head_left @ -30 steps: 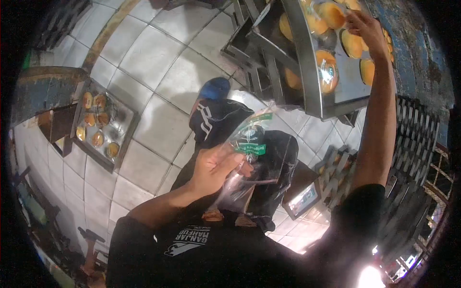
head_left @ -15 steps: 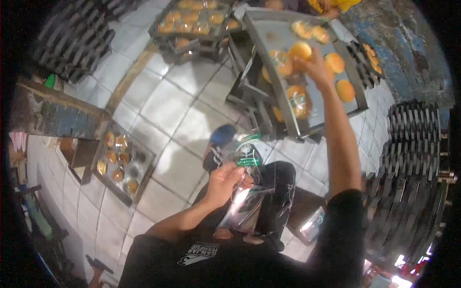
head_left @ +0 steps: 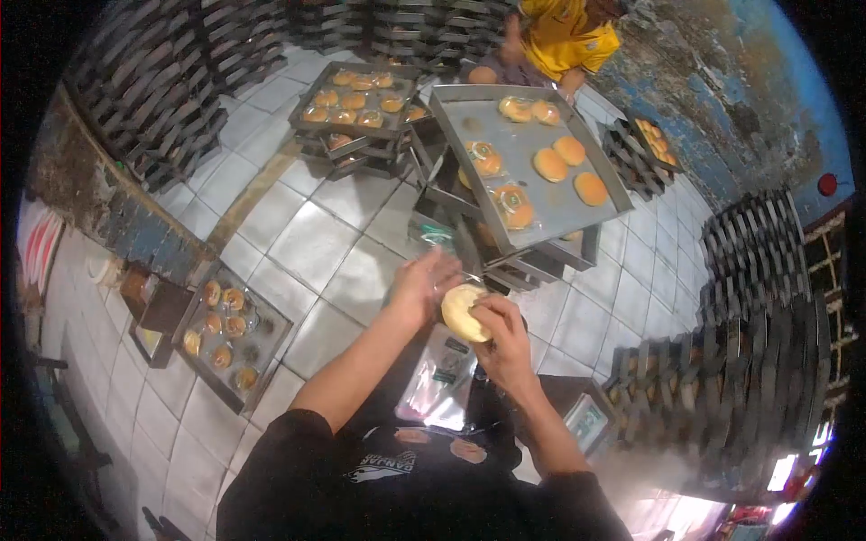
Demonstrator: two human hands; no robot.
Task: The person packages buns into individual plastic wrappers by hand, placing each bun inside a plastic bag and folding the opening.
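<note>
My right hand (head_left: 507,347) grips a round pale bun (head_left: 465,313) in front of my body, its underside partly showing. Close beside it, my left hand (head_left: 422,287) holds a clear plastic bag (head_left: 437,236) with a green printed band; the hand is slightly blurred. More clear bags (head_left: 446,365) with green print lie on my lap below. Ahead, a metal tray (head_left: 541,230) on a stack carries several buns, some wrapped and three bare, such as one bun (head_left: 591,188).
A tray of wrapped buns (head_left: 293,329) stands at the left. Another full tray (head_left: 316,122) tops a stack ahead. A person in a yellow shirt (head_left: 568,41) sits beyond. Stacked dark trays (head_left: 722,388) rise at the right. A box (head_left: 586,424) stands near my right side.
My right hand has taken a bun from the tray and brought it back beside my left hand and the bag. The view has shifted, showing more of the room ahead.
</note>
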